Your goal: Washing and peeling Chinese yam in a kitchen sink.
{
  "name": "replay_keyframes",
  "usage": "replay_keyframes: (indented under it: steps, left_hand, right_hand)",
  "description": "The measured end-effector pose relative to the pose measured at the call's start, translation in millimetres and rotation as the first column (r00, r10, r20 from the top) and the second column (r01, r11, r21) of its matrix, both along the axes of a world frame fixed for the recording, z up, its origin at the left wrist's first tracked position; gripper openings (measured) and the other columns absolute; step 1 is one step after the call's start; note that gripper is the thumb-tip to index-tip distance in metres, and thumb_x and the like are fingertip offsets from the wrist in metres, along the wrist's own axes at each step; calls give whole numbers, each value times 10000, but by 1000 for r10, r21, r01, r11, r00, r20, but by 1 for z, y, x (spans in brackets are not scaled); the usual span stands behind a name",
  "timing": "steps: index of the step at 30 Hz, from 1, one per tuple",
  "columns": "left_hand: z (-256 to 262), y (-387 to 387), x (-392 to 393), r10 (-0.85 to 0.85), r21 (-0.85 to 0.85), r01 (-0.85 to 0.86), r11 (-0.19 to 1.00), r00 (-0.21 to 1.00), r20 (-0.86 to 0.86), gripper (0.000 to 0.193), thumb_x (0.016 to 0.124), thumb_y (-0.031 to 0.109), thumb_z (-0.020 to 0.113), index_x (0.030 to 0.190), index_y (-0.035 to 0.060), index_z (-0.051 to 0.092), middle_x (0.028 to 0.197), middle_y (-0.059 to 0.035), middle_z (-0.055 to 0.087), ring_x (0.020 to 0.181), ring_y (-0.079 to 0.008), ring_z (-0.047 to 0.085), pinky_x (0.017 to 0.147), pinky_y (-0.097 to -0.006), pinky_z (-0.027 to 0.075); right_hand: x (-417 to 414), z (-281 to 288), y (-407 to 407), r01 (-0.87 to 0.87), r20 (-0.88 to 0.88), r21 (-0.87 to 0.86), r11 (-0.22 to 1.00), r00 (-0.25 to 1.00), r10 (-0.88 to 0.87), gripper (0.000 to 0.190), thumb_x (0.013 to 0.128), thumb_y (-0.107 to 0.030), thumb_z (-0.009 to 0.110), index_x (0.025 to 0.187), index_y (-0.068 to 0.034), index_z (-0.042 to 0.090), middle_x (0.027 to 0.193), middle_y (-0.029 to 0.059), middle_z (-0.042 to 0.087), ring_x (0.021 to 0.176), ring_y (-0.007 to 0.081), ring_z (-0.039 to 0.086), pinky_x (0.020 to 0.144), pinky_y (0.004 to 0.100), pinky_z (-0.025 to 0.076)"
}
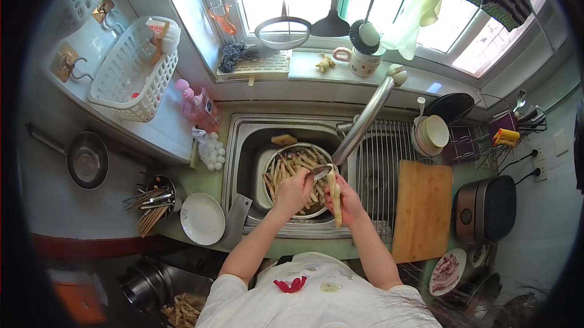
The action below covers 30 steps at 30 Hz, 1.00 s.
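My left hand grips a metal spoon-like tool, its bright end against the upper part of a long, pale, knobbly root or shoot. My right hand holds that piece nearly upright, its narrow end pointing towards me. Below both hands, a round metal bowl full of thin, brownish-yellow shoots or roots sits in the left sink basin. A yellowish sponge-like block lies behind the bowl. My fingers hide the tool's handle.
A metal faucet slants over the sink. Left of it are a cleaver, a white plate and a chopstick holder. A wooden cutting board lies over the drying rack at right, near stacked bowls.
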<state>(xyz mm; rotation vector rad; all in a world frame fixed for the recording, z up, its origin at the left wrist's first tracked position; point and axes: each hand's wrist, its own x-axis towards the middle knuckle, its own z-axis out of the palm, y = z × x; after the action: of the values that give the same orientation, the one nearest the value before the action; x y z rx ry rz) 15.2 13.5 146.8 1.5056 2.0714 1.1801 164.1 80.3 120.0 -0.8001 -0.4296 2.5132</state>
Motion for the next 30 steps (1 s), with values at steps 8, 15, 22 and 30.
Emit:
replay_keyframes:
  steps: [8,15,22,30]
  left_hand:
    - [7,0,-6,-79,-38,77,996,996,-32,128,834,148,486,898,39,511,621,-181,561,602,-361,562,519,-433,428]
    - [6,0,-11,-153,-99,149,984,988,-34,109,830,122,494,887,30,508,607,-180,549,597,-361,554,517,-433,418]
    - [1,-3,-16,-194,-118,189,975,981,-27,103,833,120,493,871,24,496,600,-184,544,593,-371,546,518,-438,412]
    - [-10,-3,-10,-150,-52,155,987,984,93,129,842,141,481,868,15,485,633,-207,551,615,-394,543,526,-448,402]
  right_hand:
    - [-1,3,-3,-82,65,152,985,995,72,400,905,-240,404,1270,-91,344,833,53,545,621,123,493,522,246,414]
    - [2,4,-3,-94,91,193,977,993,77,385,906,-174,415,1281,-97,374,906,29,577,672,100,548,512,236,455]
    - [-2,11,-5,-116,200,201,973,977,75,387,899,-202,442,1265,-89,387,849,37,577,614,94,529,478,225,439]
    - [-6,7,-8,-88,203,201,976,978,46,350,904,-228,435,1222,-85,419,779,33,563,585,98,516,468,212,425]
